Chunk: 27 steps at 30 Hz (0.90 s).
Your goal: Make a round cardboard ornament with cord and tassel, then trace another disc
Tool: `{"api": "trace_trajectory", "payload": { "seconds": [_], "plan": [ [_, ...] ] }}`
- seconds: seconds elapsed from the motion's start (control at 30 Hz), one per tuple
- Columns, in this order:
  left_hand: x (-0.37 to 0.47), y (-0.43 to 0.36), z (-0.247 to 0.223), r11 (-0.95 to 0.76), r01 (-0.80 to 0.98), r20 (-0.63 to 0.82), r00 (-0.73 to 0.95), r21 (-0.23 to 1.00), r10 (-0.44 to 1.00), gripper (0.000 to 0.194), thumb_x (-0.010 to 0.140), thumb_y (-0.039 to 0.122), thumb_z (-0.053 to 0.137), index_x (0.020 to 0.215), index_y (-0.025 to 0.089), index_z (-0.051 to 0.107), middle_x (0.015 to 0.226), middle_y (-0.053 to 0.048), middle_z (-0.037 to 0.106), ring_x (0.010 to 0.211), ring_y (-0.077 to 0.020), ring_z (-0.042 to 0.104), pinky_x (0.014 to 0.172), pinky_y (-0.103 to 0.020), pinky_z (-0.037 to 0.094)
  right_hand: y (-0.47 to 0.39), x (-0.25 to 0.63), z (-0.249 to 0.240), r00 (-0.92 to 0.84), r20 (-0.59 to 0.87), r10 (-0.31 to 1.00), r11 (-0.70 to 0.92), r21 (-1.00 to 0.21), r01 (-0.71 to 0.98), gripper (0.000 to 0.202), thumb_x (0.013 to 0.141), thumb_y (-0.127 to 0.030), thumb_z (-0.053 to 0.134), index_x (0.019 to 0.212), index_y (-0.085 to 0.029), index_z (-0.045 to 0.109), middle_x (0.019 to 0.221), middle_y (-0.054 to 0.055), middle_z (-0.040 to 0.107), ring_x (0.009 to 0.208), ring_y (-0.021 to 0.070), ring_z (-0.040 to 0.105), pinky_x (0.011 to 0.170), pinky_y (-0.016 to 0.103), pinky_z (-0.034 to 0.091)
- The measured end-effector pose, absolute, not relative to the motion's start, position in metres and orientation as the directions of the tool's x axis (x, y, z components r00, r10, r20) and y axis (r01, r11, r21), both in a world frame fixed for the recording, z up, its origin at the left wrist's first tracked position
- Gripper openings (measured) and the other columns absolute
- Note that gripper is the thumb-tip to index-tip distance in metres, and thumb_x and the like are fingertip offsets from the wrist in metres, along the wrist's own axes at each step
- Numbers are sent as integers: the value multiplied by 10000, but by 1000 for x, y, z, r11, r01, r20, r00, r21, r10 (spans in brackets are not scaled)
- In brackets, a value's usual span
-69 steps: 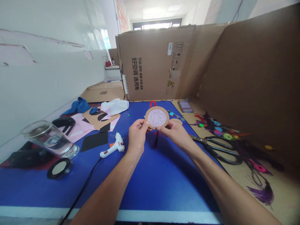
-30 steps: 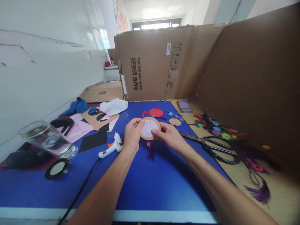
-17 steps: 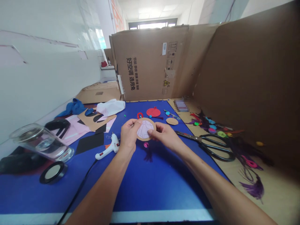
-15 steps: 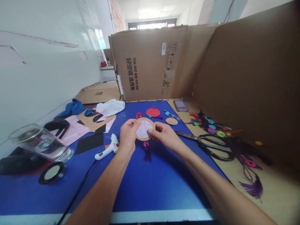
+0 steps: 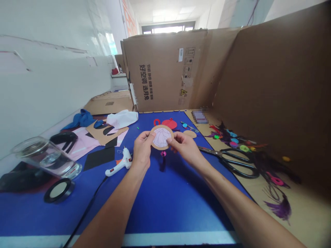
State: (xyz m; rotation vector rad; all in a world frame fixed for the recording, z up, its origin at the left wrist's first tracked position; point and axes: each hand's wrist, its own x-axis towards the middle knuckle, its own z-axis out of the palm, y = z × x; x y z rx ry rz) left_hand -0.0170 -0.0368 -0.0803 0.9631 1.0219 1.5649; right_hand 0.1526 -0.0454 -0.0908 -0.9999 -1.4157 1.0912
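Both hands hold 1 round brown cardboard ring with a pale lilac patterned centre [image 5: 161, 137] above the blue worktop [image 5: 165, 199]. The left hand [image 5: 141, 151] pinches its left edge, the right hand [image 5: 184, 147] its right edge. A dark purple tassel [image 5: 162, 162] hangs beneath it. A white glue gun [image 5: 119, 163] lies just left; large black scissors [image 5: 232, 162] lie to the right.

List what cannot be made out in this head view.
- Back of the round cardboard disc: it faces away; the left hand and right hand cover its edges.
- Pixelated patch on the cardboard: blurred out.
- Small beads by the scissors: too small to identify.
- Glue gun cord: cut off by the bottom edge.
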Motion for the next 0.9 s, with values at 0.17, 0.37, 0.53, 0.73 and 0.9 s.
{"api": "trace_trajectory", "payload": {
  "seconds": [0.17, 0.37, 0.53, 0.73, 0.9],
  "plan": [
    [-17, -38, -83, -132, -289, 90, -155, 948, 984, 365, 671, 462, 894, 750, 173, 686, 714, -14, 706, 654, -149, 641, 647, -270, 541, -45, 153, -90, -58, 226, 972, 227, -974, 16, 446, 814, -629, 783, 908, -203, 686, 727, 5, 653, 618, 156, 558, 562, 290, 452],
    [-17, -38, -85, -149, -273, 107, -163, 950, 981, 364, 682, 470, 884, 757, 180, 677, 703, -9, 694, 641, -149, 633, 636, -267, 526, -46, 153, -91, -75, 200, 977, 203, -979, 35, 459, 797, -640, 786, 898, -203, 690, 768, 20, 688, 628, 156, 578, 569, 292, 466],
    [-16, -39, -86, -112, -224, 91, -105, 968, 990, 314, 743, 460, 828, 777, 177, 697, 725, -21, 711, 651, -139, 634, 629, -246, 501, -45, 155, -90, -28, 231, 973, 231, -972, 26, 457, 804, -642, 787, 858, -204, 669, 680, -5, 629, 591, 149, 545, 559, 290, 454],
    [-17, -37, -90, -113, -180, 95, -107, 977, 990, 260, 761, 414, 824, 778, 167, 745, 679, -19, 701, 612, -119, 609, 623, -232, 473, -44, 156, -90, 15, 259, 966, 259, -966, -1, 439, 807, -615, 807, 848, -195, 684, 694, 3, 638, 591, 145, 544, 561, 290, 456],
    [-15, -40, -88, -138, -203, 117, -112, 970, 987, 246, 758, 403, 835, 773, 172, 752, 689, -14, 705, 620, -117, 619, 641, -235, 483, -44, 152, -90, -43, 201, 979, 199, -979, -42, 417, 746, -529, 857, 951, -184, 742, 762, 11, 684, 616, 140, 527, 554, 284, 426]
  ]
}}
